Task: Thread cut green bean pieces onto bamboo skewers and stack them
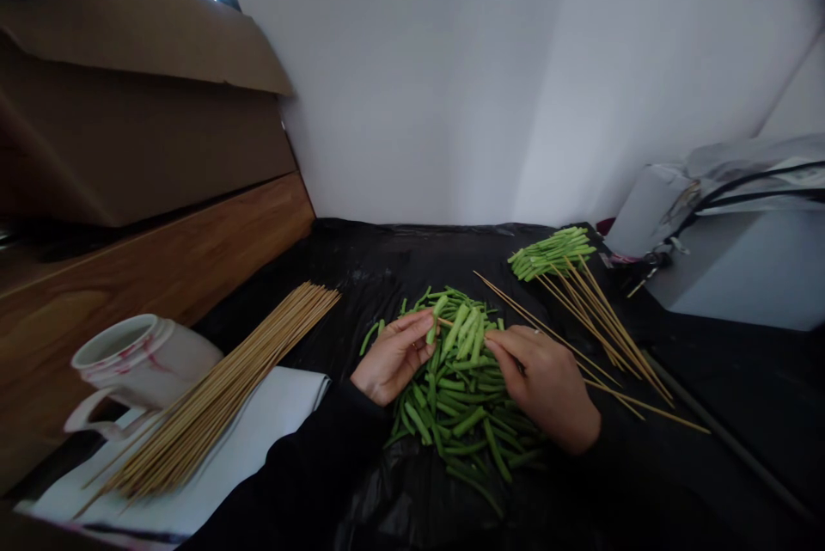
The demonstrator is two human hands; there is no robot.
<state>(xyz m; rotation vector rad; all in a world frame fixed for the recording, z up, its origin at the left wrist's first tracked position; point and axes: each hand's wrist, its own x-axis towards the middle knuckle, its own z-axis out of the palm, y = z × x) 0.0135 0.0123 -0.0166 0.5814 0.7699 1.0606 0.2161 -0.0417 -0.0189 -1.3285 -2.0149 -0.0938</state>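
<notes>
Above the heap of cut green beans (451, 413), my left hand (400, 353) pinches a short green bean piece (436, 319) at the tip of a bamboo skewer. Several pale green bean pieces (467, 332) sit side by side across that skewer. My right hand (547, 379) is closed around the skewer just right of those pieces, and the skewer's rear end (670, 420) sticks out beyond the hand to the right. Behind my right hand lie finished-looking rows of skewered green beans (553, 253), their bare sticks (612, 319) fanning toward me.
A thick bundle of bamboo skewers (238, 388) lies at left on a white sheet (284, 413), beside a tipped white mug (155, 358). Black plastic (361, 267) covers the table. A cardboard box (148, 104) stands at left, a grey-white box (741, 259) at right.
</notes>
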